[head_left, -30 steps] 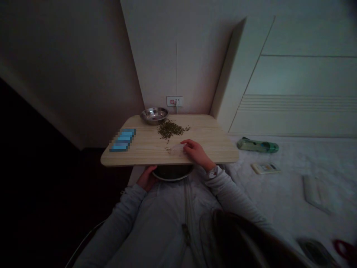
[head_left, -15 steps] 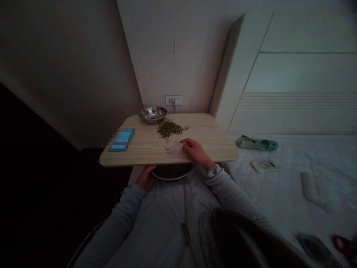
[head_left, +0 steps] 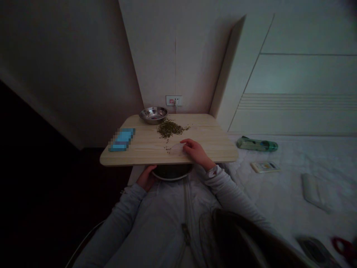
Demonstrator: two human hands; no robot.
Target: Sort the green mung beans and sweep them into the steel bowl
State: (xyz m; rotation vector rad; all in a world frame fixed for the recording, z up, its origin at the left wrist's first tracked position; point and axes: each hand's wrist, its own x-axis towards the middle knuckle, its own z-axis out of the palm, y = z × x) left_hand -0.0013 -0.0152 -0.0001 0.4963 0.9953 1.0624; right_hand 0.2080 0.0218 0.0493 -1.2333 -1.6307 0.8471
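My right hand (head_left: 195,152) is over the front of the wooden board (head_left: 214,139), its fingers closed on a thin, clear, roundish piece (head_left: 177,149) lying at the surface. A few green grains lie just left of that piece. Farther back is a spread pile of small green grains (head_left: 169,128), beside a shiny metal bowl (head_left: 153,115). Below the board's front edge, my left hand (head_left: 147,178) grips the left rim of a second bowl (head_left: 173,179), which is partly hidden under the board.
A blue item (head_left: 122,140), pixelated, lies at the board's left. Behind the board is a wall socket (head_left: 174,100) with a plug. On the bed at right are a green bottle (head_left: 257,144), a phone (head_left: 264,166), a pale pouch (head_left: 314,191) and a red-handled object (head_left: 344,246).
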